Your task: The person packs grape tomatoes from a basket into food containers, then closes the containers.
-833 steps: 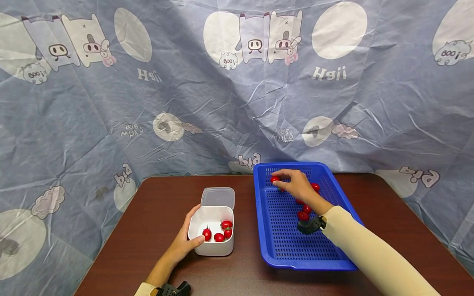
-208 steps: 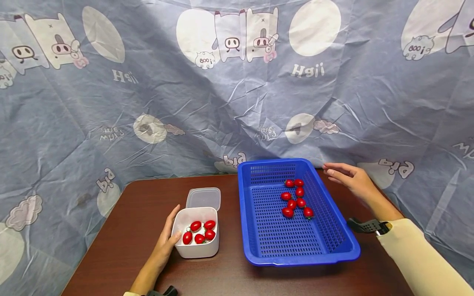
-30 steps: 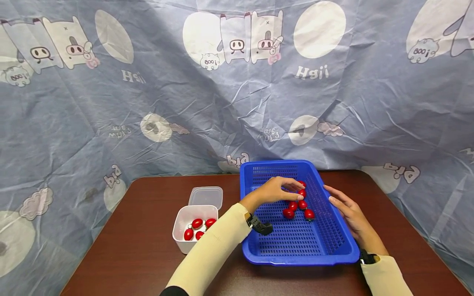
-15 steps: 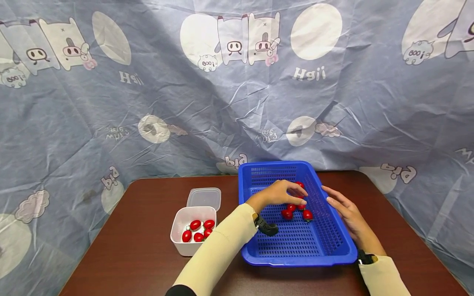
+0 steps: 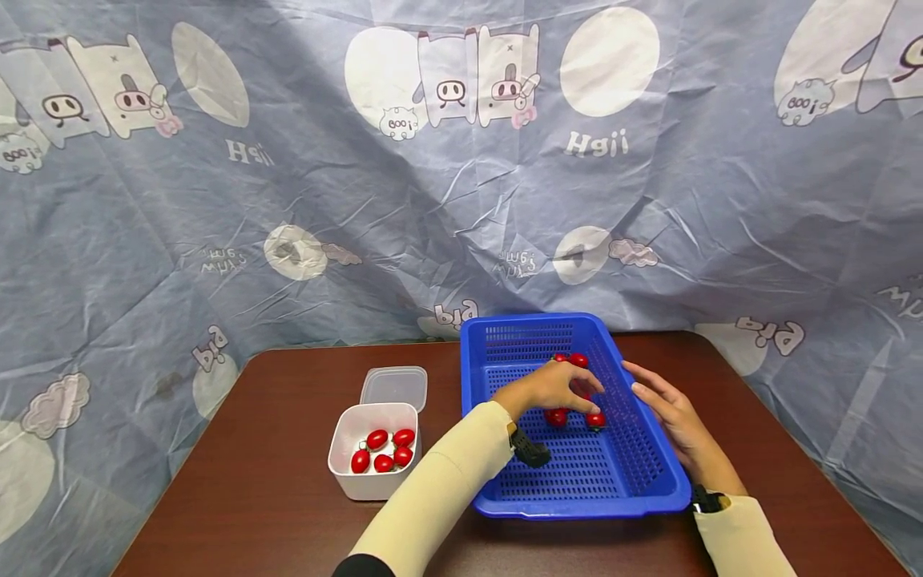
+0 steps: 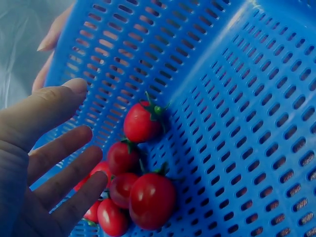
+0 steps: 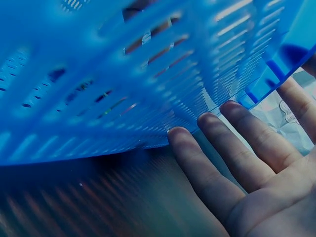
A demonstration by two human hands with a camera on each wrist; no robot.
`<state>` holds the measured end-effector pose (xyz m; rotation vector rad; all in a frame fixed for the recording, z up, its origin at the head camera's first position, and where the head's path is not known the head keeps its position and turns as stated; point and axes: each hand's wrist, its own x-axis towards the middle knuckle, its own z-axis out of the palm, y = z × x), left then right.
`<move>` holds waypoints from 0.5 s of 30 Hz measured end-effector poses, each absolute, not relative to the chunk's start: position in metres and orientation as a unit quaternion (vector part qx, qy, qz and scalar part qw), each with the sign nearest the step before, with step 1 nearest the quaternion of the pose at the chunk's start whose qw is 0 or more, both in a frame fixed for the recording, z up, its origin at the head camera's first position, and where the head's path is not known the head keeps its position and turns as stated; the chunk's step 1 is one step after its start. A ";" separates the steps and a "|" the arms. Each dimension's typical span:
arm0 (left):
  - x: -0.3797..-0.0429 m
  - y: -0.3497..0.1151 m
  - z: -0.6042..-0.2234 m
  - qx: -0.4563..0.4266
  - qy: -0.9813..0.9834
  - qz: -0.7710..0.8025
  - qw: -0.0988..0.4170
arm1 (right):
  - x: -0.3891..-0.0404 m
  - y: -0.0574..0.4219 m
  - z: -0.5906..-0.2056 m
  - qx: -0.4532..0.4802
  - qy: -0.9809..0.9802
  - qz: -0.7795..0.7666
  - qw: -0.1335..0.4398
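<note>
My left hand [image 5: 557,386] reaches into the blue basket [image 5: 576,507], its fingers spread above a cluster of red cherry tomatoes [image 5: 556,417]. Nothing is in its grasp in the left wrist view, where thumb and fingers stand apart beside the tomatoes [image 6: 152,201]. One tomato [image 6: 143,122] with a green stem lies near the basket's side wall. My right hand [image 5: 674,417] is at the basket's right side, thumb by the rim. In the right wrist view its straight fingers [image 7: 237,118] lie along the outside of the slotted wall.
Left of the basket stands a white box [image 5: 373,486] with several tomatoes [image 5: 377,439] inside. Its clear lid [image 5: 394,388] lies behind it on the brown table [image 5: 274,449]. A printed blue cloth [image 5: 404,184] hangs behind the table.
Earlier the left hand held the white box and the right hand pinched a tomato over the basket. The right hand moved to the basket's side; the left, over the tomatoes, has lately edged nearer.
</note>
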<state>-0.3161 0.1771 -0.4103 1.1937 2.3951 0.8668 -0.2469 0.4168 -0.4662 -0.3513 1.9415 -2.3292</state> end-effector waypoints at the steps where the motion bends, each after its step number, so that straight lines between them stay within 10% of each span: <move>1: -0.316 0.178 -0.411 0.420 0.842 0.299 0.162 | -0.247 0.417 -0.466 -0.117 0.635 -0.763 0.044; 15: -0.311 0.186 -0.419 0.423 0.856 0.248 0.164 | -0.246 0.416 -0.466 -0.132 0.617 -0.775 0.047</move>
